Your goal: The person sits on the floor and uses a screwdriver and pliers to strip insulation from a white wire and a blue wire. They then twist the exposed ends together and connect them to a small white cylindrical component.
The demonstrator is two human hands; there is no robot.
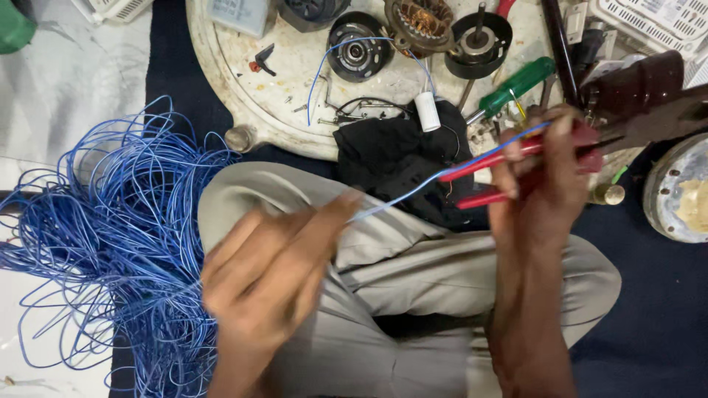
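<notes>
So the wire tangle [110,243] sits on the floor off to the left of the person's knee [383,243], with the left hand [265,280] right beside it, over the lap. One wire strand [420,188] runs from that hand up and right to the right hand [542,173], which is wrapped around the pliers [487,166]. Behind the knees there's a round tray [221,81] with motor parts [420,29] on it, a screwdriver [512,88] lying toward its right side and a cloth [391,158] hanging over its near edge. A capacitor [428,112] rests just above the cloth. A round housing [678,188] sits far right.
</notes>
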